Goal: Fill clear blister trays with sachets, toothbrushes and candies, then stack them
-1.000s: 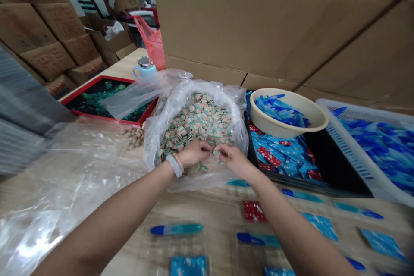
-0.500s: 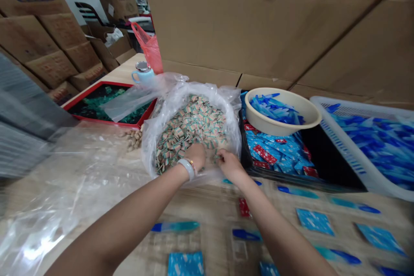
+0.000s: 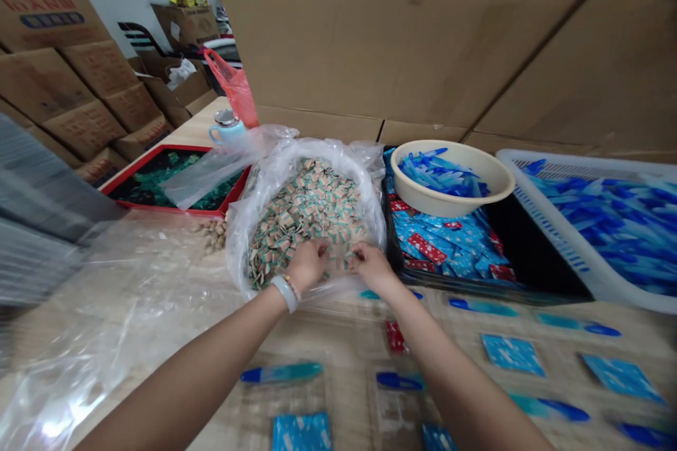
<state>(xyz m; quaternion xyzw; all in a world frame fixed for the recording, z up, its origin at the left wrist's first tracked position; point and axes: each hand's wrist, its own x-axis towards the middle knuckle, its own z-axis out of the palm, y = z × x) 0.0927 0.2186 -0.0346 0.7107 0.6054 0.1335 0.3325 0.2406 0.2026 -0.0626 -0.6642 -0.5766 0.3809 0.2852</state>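
Note:
A clear plastic bag (image 3: pixel 239 225), its mouth wide and folded back, holds a heap of small beige-and-green striped pieces (image 3: pixel 317 190). Over the near part of the heap is my left hand (image 3: pixel 307 264), its fingers curled closed and a pale bracelet on the wrist. Just to its right, at the bag's near right side, my right hand (image 3: pixel 373 268) has thumb and fingers pinched together. What lies in either pinch is too small or hidden to make out. The two hands are close together but apart.
Right of the bag, a cream basin (image 3: pixel 455 206) of blue pieces stands on blue and red packets in a black tray (image 3: pixel 550 275). Farther right is a white basket (image 3: pixel 560 239). Blue tools and blue packets (image 3: pixel 512 354) lie in front; a red-rimmed tray (image 3: pixel 169 207) sits left.
My left hand has drawn back and left, up out of the pieces, and its fingers now show. My right hand stays pinched at nearly the same place. The view has shifted slightly.

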